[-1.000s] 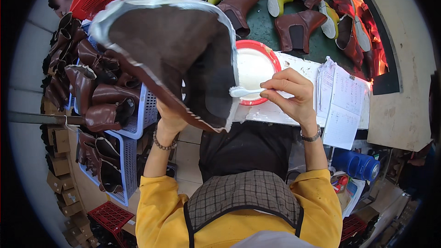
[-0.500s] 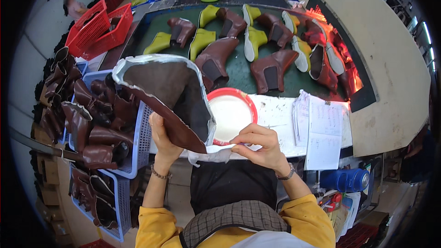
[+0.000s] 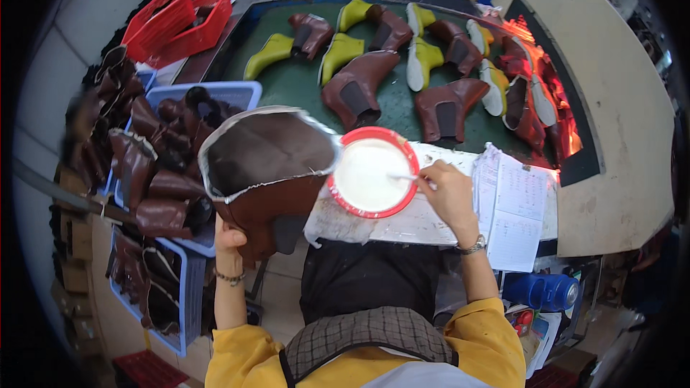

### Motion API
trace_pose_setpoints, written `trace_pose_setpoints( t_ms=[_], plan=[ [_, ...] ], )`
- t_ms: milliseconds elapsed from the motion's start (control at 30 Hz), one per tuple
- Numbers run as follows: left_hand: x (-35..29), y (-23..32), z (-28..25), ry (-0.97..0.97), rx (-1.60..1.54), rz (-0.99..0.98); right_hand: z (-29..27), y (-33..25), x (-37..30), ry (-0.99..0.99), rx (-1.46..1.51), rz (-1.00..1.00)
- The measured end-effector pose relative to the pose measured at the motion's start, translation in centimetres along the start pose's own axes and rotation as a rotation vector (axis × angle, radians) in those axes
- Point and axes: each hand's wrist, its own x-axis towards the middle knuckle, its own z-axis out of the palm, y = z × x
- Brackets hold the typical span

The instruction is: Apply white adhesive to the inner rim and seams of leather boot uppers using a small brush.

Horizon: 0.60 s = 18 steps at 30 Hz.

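Note:
My left hand (image 3: 229,241) grips a brown boot upper (image 3: 282,205) from its left side. Its wide opening is turned up toward me, with a white coating along the rim and a dark lining inside. In my right hand (image 3: 451,192), pinched between thumb and fingers, is a thin white brush (image 3: 404,176). The brush's far end lies in the white liquid (image 3: 365,172), probably glue, in a red-rimmed bowl (image 3: 384,210). The boot upper's right edge is close beside the bowl.
Brown uppers and yellow-green lined pieces lie on a green belt (image 3: 287,100) beyond the bowl, leading right to a glowing red opening (image 3: 575,140). Blue baskets (image 3: 244,92) of brown uppers stand left. An open notebook (image 3: 519,205) and blue flask (image 3: 539,291) sit right.
My right hand has left the boot's edge and moved right and up, bringing the brush into the bowl. My left hand has lowered and turned the boot upper, its opening now facing upward.

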Motion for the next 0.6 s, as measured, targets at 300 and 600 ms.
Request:
trace_pose_setpoints(
  t_ms=[300, 600],
  plan=[
    [3.2, -2.1, 1.2, -0.093, -0.217, -0.196, -2.3, -1.9, 2.6, 0.194, 0.598, -0.070],
    [4.1, -2.7, 2.3, -0.140, -0.336, -0.206, -1.8, -2.2, 1.9, 0.211, 0.603, -0.182]
  ],
)
